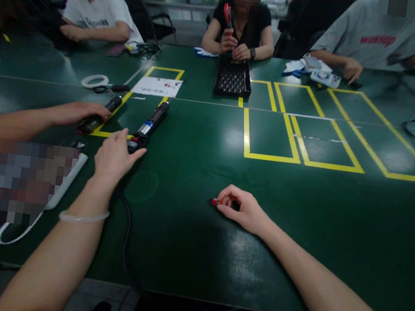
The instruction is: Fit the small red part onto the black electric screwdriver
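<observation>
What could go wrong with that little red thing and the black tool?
The small red piece might drop, since the right hand pinches it in the fingertips.

The left hand, at the near end of the black tool, might bump another person's hand, which is close by.

The black cord could get snagged, because it runs beside the left forearm toward the near edge of the table.

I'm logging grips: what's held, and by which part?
Right hand: small red piece, by its hand-side end. Left hand: at near end of black tool; grip unclear.
</observation>
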Tool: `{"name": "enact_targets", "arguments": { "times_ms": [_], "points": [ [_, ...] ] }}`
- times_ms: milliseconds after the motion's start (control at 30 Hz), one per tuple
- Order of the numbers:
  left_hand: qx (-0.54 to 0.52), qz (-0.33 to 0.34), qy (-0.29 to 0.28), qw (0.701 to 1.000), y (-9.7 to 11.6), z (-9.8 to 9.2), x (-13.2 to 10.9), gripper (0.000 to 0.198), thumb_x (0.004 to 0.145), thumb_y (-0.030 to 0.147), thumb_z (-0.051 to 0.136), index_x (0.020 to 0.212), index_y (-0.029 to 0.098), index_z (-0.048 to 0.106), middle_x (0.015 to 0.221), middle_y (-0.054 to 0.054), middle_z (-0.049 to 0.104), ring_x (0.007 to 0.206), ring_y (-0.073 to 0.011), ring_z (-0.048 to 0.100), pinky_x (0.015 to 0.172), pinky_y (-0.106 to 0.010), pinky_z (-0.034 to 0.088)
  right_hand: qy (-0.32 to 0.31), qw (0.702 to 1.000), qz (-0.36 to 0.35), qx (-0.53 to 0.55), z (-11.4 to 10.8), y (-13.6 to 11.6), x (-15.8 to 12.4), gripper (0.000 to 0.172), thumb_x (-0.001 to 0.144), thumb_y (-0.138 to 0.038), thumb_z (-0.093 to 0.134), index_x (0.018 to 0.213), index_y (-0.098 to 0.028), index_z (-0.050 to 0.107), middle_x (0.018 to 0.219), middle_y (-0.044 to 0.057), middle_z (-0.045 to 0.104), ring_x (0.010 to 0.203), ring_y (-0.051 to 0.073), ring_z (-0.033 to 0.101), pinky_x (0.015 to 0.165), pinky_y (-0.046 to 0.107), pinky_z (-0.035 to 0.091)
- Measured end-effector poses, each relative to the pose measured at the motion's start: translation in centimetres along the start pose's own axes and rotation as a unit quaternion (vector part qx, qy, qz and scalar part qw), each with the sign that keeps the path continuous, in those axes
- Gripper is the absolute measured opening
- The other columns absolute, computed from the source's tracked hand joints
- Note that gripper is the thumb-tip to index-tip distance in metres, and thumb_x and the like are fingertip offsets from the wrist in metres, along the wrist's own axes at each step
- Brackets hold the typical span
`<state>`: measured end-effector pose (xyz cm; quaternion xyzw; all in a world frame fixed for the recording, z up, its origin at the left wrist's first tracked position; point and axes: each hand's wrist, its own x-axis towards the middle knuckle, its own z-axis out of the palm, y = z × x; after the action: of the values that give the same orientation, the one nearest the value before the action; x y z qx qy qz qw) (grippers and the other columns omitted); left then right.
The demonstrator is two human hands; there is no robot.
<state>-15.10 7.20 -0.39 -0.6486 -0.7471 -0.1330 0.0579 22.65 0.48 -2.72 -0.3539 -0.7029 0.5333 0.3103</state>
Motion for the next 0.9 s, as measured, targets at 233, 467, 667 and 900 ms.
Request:
{"name": "enact_targets", "arguments": {
  "times_ms": [233, 467, 667, 900],
  "points": [
    [0.051, -0.023, -0.067, 0.996, -1.2, 0.9, 0.8, 0.058, 0.088, 0.058, 0.051, 0.128, 0.018, 0.061, 0.115, -0.018, 0.066, 0.103, -0.036, 0.063, 0.077, -0.043, 0.049, -0.006, 1.0, 0.002, 0.005, -0.1, 0.1, -0.1, 0.008, 0.086, -0.021, 0.066, 0.091, -0.019, 0.06, 0.077, -0.001, 0.061, 0.068, 0.012, 0.057, 0.064, 0.026, 0.047],
    [0.063, 0.022, -0.065, 0.996, 2.0, 0.6, -1.1, 0.059, 0.09, 0.057, 0.047, 0.132, 0.016, 0.059, 0.118, -0.02, 0.063, 0.101, -0.0366, 0.062, 0.076, -0.044, 0.05, 0.005, 1.0, -0.009, 0.005, -0.1, 0.3, 0.0, 0.009, 0.086, -0.024, 0.065, 0.091, -0.019, 0.059, 0.077, -0.001, 0.061, 0.067, 0.012, 0.056, 0.063, 0.026, 0.047],
    [0.059, 0.106, -0.071, 0.99, 6.3, 0.1, -3.5, 0.055, 0.093, 0.051, 0.048, 0.133, 0.016, 0.057, 0.114, -0.015, 0.064, 0.096, -0.0309, 0.063, 0.072, -0.037, 0.049, 0.087, 0.996, -0.023, -0.024, -0.8, 0.9, 0.1, 0.01, 0.087, -0.026, 0.064, 0.09, -0.019, 0.058, 0.074, -0.002, 0.057, 0.062, 0.011, 0.052, 0.058, 0.024, 0.043],
    [0.028, 0.225, -0.067, 0.972, 11.4, 0.0, -6.8, 0.049, 0.093, 0.046, 0.054, 0.129, 0.014, 0.06, 0.11, -0.012, 0.065, 0.097, -0.0266, 0.062, 0.081, -0.036, 0.048, 0.104, 0.987, -0.083, -0.095, -0.8, 1.2, 0.1, 0.007, 0.089, -0.021, 0.06, 0.096, -0.02, 0.058, 0.082, 0.001, 0.057, 0.066, 0.012, 0.053, 0.06, 0.025, 0.045]
  ]
}}
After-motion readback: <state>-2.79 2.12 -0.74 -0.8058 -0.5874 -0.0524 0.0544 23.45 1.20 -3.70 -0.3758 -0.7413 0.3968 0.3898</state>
